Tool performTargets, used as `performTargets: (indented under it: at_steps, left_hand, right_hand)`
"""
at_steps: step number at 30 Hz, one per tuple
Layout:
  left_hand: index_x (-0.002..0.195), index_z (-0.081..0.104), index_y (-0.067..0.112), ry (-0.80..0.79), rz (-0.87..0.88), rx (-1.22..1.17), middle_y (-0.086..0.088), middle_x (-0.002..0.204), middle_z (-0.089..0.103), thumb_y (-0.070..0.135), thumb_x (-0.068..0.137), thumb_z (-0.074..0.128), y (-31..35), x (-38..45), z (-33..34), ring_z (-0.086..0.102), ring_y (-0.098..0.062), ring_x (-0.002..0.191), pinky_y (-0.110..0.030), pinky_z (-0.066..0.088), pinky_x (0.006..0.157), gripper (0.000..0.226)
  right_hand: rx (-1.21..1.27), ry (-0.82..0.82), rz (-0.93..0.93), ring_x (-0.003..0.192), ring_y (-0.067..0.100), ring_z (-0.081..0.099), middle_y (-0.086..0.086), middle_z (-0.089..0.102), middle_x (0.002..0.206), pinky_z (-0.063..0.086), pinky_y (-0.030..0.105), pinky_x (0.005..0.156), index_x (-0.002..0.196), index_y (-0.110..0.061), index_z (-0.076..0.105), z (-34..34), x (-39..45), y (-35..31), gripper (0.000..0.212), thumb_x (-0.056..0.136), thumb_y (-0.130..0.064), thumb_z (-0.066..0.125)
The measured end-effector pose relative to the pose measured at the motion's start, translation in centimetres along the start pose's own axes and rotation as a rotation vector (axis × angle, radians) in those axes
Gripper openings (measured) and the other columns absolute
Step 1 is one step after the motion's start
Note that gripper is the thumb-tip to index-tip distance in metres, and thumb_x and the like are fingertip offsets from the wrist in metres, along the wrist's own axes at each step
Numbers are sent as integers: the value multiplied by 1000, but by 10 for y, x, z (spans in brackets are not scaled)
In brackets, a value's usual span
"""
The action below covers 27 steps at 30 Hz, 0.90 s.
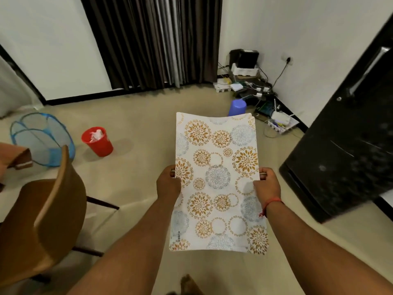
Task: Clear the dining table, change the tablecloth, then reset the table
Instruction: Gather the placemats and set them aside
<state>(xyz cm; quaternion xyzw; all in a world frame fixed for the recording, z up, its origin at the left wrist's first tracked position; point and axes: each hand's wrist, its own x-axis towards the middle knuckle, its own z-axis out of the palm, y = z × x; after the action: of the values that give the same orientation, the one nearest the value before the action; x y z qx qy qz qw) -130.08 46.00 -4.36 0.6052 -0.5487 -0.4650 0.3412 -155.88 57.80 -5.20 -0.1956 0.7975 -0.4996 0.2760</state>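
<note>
I hold a stack of white placemats (217,167) printed with gold and blue-grey flower circles, flat in front of me above the floor. My left hand (169,183) grips the stack's left edge and my right hand (266,184) grips its right edge, thumbs on top. At the far end a second mat's edge shows under the top one. A red thread is tied round my right wrist. The dining table is not in view.
A brown wooden chair (42,216) stands at the left. On the beige floor are a red bin (97,141) with paper, a blue mesh basket (40,137) and a purple stool (237,107). Cables and devices (255,88) fill the far corner. A black cabinet (344,145) stands right.
</note>
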Motion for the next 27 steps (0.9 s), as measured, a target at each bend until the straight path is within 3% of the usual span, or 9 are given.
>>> performTargets:
  at_steps: [4, 7, 11, 13, 16, 20, 25, 27]
  left_hand:
    - [118, 66, 16, 36, 18, 20, 1, 101, 67, -11, 85, 53, 32, 87, -11, 61, -14, 88, -10, 42, 62, 44]
    - [117, 67, 17, 84, -1, 4, 0, 101, 69, -10, 84, 55, 40, 145, -21, 64, -18, 92, -22, 50, 74, 45]
    - [115, 67, 18, 161, -34, -15, 0, 99, 70, -10, 82, 56, 43, 220, -32, 66, -19, 93, -30, 53, 81, 44]
    - [115, 67, 17, 217, -58, -5, 1, 96, 68, -11, 82, 57, 44, 258, -37, 65, -17, 91, -27, 51, 79, 45]
    - [111, 66, 20, 292, -93, -2, 2, 95, 69, -12, 81, 56, 49, 307, -45, 65, -16, 88, -23, 47, 73, 45]
    - [111, 67, 24, 412, -144, -29, 1, 99, 72, -5, 83, 58, 68, 366, -58, 67, -17, 90, -23, 48, 71, 40]
    - [117, 67, 16, 558, -199, -84, 0, 101, 71, 0, 86, 62, 80, 438, -83, 66, -18, 92, -24, 48, 73, 36]
    - [117, 68, 20, 588, -224, -130, 1, 100, 72, 4, 87, 63, 77, 455, -95, 67, -16, 91, -24, 50, 72, 35]
  right_hand:
    - [2, -7, -43, 84, 21, 59, 1, 64, 96, 48, 30, 66, 105, -24, 58, 58, 65, -55, 40, 82, 9, 50]
    - [-15, -63, -76, 78, 19, 55, -1, 60, 91, 44, 27, 61, 105, -22, 56, 106, 107, -86, 39, 83, 10, 51]
    - [-34, -144, -125, 84, 23, 57, 1, 61, 95, 45, 28, 68, 105, -23, 56, 175, 172, -121, 41, 82, 10, 52]
    - [-50, -202, -154, 89, 24, 57, 3, 61, 99, 45, 28, 73, 105, -24, 56, 218, 210, -139, 42, 82, 10, 53]
    - [-42, -300, -162, 86, 23, 57, -3, 60, 92, 44, 26, 64, 105, -24, 56, 273, 249, -169, 42, 83, 11, 51]
    - [-78, -434, -179, 84, 24, 57, 3, 60, 100, 43, 24, 61, 107, -25, 56, 341, 301, -212, 44, 83, 10, 48]
    - [-169, -533, -247, 73, 5, 49, -12, 53, 88, 39, 20, 58, 108, -22, 54, 436, 344, -285, 41, 85, 11, 47]
    - [-171, -580, -252, 72, 5, 49, -8, 54, 91, 38, 22, 57, 111, -20, 55, 466, 351, -295, 42, 85, 12, 47]
